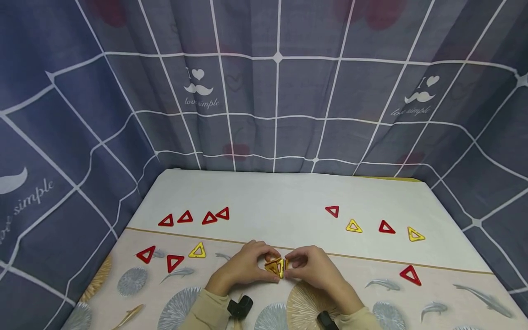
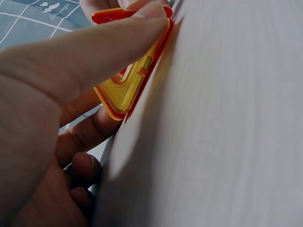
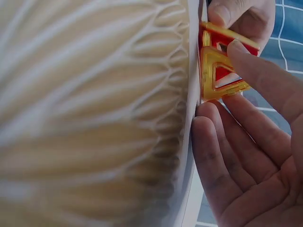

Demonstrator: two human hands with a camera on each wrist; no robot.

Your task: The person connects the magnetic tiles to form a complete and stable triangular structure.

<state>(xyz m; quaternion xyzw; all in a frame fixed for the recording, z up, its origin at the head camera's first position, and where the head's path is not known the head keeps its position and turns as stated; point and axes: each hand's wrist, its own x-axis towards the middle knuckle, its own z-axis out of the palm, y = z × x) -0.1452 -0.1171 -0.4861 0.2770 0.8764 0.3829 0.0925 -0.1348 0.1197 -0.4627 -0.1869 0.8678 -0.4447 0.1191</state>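
At the front middle of the table both hands meet over a small cluster of triangular magnetic tiles (image 1: 274,267), yellow with red showing among them. My left hand (image 1: 247,265) pinches the cluster from the left, its thumb across the top of a yellow tile (image 2: 113,97) and its fingertips behind. From the right, my right hand (image 1: 310,269) grips a yellow tile (image 3: 208,71) between thumb and fingers. Red tile (image 3: 222,75) surfaces show through its triangular opening. The tiles stand tilted against one another, close over the table, and the fingers cover part of them.
Several red triangles (image 1: 185,217) lie at the back left, and a yellow triangle (image 1: 198,250) sits nearer. On the right are more red triangles (image 1: 410,275) and yellow ones (image 1: 354,226). A grid-patterned curtain (image 1: 255,91) surrounds the table's back and sides.
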